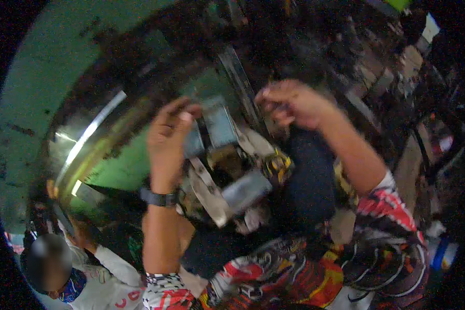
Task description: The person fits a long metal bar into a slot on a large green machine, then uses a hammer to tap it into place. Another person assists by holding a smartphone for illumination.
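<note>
My left hand (169, 126), with a dark band on its wrist, is raised beside a pale blue-grey flat metal piece (222, 126). Its fingers are bent in toward the thumb; blur hides whether anything small is between them. Farther right, my right hand (302, 106) hovers with fingers curled and the thumb close to them, likewise blurred. Between and below the hands lie a grey rectangular block (248, 191), beige strips (207, 191) and a yellow-and-black object (278, 165) whose kind is unclear. The two hands are apart from each other.
A long metal bar (237, 77) runs away from me beyond the hands. At lower left another person in a white shirt (113, 271) works close by. A bright strip (95, 126) edges a green surface on the left. Cluttered scrap pieces (377, 77) cover the far right.
</note>
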Available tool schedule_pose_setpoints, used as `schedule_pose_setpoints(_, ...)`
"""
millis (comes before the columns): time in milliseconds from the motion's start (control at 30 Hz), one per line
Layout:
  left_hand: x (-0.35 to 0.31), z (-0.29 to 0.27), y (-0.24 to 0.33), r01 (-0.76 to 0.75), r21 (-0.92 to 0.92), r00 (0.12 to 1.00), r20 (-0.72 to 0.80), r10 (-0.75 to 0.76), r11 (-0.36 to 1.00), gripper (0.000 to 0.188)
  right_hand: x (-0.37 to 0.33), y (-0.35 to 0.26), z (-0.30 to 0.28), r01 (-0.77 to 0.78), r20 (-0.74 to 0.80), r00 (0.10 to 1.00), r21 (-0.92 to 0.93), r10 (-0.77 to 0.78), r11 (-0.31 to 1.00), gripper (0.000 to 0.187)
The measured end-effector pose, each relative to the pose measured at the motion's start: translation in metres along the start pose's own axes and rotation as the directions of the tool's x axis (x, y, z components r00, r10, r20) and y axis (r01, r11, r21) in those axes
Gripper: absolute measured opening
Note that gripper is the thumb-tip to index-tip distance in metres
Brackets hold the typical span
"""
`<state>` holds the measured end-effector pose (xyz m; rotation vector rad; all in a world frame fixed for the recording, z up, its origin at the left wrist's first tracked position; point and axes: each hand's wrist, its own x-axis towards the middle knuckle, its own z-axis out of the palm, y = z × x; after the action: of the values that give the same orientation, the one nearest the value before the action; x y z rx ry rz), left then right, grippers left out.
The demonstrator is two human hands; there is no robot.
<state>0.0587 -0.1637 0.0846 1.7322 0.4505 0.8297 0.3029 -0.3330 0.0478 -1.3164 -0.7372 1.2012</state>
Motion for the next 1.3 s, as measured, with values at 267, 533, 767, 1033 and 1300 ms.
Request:
schedule_pose_setpoints(267,-0.148,-0.003,-0.002,0.158,0.207,0.733,0.631,-0.255,0.966,0.028,-0.166,0.058,-0.036,0.198,0.230,0.970,-0.932,0.074,0.305,0.012)
schedule_pose_setpoints(533,-0.220,0.060,-0.057,-0.152,0.279,0.507,0.846,-0.168,0.948,0.034,-0.208,0.091,-0.024,-0.082,-0.024,0.985,-0.935,0.169,0.345,0.010)
schedule_pose_setpoints(767,-0.218,0.048,-0.078,-0.295,0.398,0.583,0.795,-0.167,0.869,0.025,-0.215,0.132,0.003,-0.236,-0.128,0.971,-0.603,0.200,0.762,0.015)
schedule_pose_setpoints(1033,-0.199,0.053,-0.024,0.057,0.330,0.374,0.868,-0.327,0.942,0.018,-0.191,0.123,0.050,0.114,0.169,0.985,-0.786,0.034,0.608,0.018)
schedule_pose_setpoints(1300,-0.215,0.074,-0.071,0.097,0.050,0.534,0.840,-0.094,0.994,0.031,-0.201,0.175,0.071,0.065,0.317,0.856,-0.850,0.408,0.523,0.036)
